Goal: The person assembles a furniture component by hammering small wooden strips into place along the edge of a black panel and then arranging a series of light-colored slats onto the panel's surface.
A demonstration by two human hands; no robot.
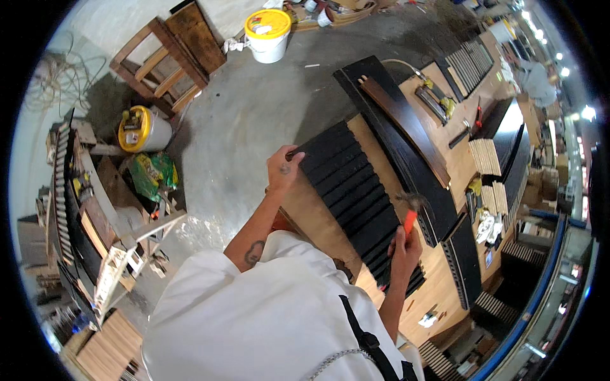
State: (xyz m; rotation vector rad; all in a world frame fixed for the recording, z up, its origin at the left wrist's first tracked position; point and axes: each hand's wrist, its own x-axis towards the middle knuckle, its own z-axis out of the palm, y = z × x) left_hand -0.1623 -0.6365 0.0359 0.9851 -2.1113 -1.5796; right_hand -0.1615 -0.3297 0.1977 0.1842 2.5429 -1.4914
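Note:
My left hand (283, 169) grips the near corner of a black slatted panel (352, 190) that lies on a wooden workbench (445, 286). My right hand (404, 244) is closed around the orange handle of a paintbrush (410, 213), its bristles blurred above the right edge of the panel. A long black board (394, 143) and a dark brown strip (406, 127) lie beside the panel, further along the bench.
Stacks of pale wooden slats (486, 157) and more black slatted pieces (469, 63) sit on the bench. On the concrete floor stand a white bucket with a yellow lid (268, 35), a second yellow-lidded bucket (143, 129), a wooden stool (166, 60) and a cluttered rack (76, 203).

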